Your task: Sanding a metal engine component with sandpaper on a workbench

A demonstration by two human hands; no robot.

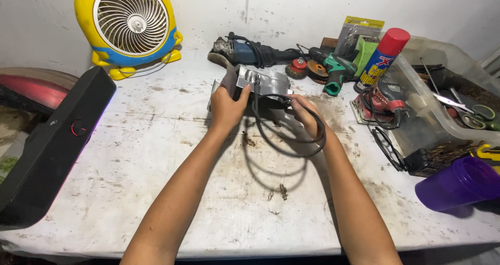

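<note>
My left hand (pixel 227 104) grips the near left side of a silver metal power tool body (pixel 266 83) that rests on the stained white table (pixel 156 155). A dark rag (pixel 229 77) lies under my thumb against the tool. My right hand (pixel 304 114) holds the tool's near right edge, with a black cable (pixel 284 151) looped from the tool's top around my right wrist and hanging over the table.
A yellow and blue desk fan (pixel 131 22) stands at the back left, a long black speaker (pixel 52 145) along the left edge. Behind the tool lie a blue angle grinder (pixel 245 52), wire brush wheels, a green drill (pixel 337 71), a spray can (pixel 383 56), a red sander (pixel 383 101). A clear tool bin (pixel 442 103) and purple cup (pixel 461 184) sit right.
</note>
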